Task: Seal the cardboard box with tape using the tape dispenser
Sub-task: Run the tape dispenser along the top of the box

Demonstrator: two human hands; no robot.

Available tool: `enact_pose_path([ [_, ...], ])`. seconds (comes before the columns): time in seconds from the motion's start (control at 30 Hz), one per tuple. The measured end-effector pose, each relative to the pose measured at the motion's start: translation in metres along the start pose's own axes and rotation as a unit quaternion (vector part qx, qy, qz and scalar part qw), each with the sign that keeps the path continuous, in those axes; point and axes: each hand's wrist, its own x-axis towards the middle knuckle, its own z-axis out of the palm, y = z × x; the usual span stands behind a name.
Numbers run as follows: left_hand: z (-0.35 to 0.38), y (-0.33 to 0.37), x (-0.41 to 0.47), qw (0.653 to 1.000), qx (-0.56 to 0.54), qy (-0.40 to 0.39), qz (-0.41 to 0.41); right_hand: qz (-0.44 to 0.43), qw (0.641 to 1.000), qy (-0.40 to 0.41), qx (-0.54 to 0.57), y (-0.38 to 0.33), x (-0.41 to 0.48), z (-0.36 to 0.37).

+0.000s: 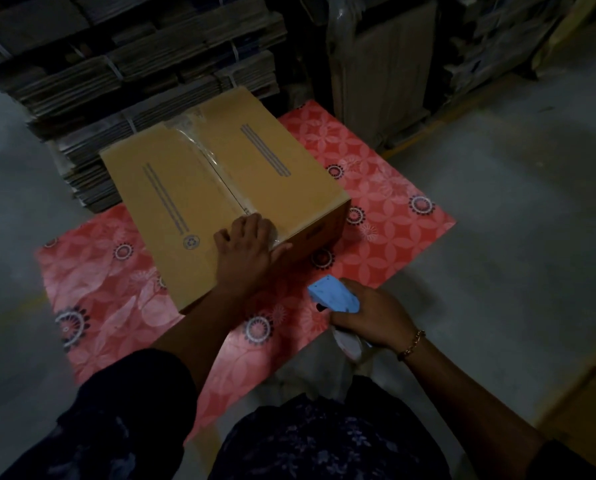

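1. Left hand (pixel 246 242) lies palm down with fingers spread flat on the top of the cardboard box (pixel 199 206), right at the near end of the centre seam, with the thumb hooked over the near edge onto the side wall.
2. Right hand (pixel 369 315) is closed around the tape dispenser (pixel 334 296), holding it in the air above the mat, near the box's near corner but apart from it.
3. The tape dispenser is light blue; its blue head points up and to the left, toward the box, and its long axis runs from that head down and to the right into the palm. A whitish part shows below the hand, too blurred to make out.
4. The cardboard box sits on a red patterned mat (pixel 386 188) spread on the grey floor (pixel 518 188). Its long axis runs from far right to near left in the view, so it lies diagonal to the mat.
5. Both top flaps are folded shut, and a strip of clear tape (pixel 199 147) runs along the seam between them, from the far edge toward the left hand, with wrinkles near the far end.
6. Two dark printed lines run along each flap, parallel to the seam.
7. Behind the box, stacks of flattened cardboard (pixel 134 57) rise from the floor, bound with white straps.
8. A bracelet (pixel 412 344) circles the right wrist.
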Motion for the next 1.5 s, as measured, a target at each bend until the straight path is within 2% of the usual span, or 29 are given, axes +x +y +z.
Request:
enact_pose_path([
  [0.5,-0.006,-0.002,-0.002,0.995,0.022,-0.092,0.020,-0.020,0.997,0.047,0.055,0.005,-0.012,0.002],
  [0.67,0.001,-0.015,-0.006,0.999,-0.028,-0.031,0.017,-0.037,0.995,0.064,0.061,0.002,-0.013,-0.006],
  [0.77,0.004,-0.015,-0.008,0.999,-0.032,-0.022,0.023,-0.044,0.995,0.071,0.052,0.002,-0.011,-0.009],
  [0.93,0.004,-0.018,-0.008,0.992,-0.030,-0.114,0.042,-0.048,0.996,0.061,0.050,0.001,-0.007,-0.011],
  [1.0,0.001,-0.019,-0.006,0.990,-0.042,-0.126,0.041,-0.053,0.996,0.057,0.041,0.000,-0.007,-0.012],
  [1.13,0.003,-0.018,-0.004,0.995,-0.050,-0.075,0.051,-0.061,0.996,0.058,0.038,-0.001,-0.008,-0.014],
  [1.27,0.003,0.000,0.006,1.000,-0.009,-0.023,-0.003,-0.057,0.996,0.055,0.035,-0.001,-0.009,-0.016],
  [1.5,0.003,0.004,0.004,0.998,0.004,-0.058,0.002,-0.044,0.998,0.039,0.030,0.000,-0.009,-0.011],
])
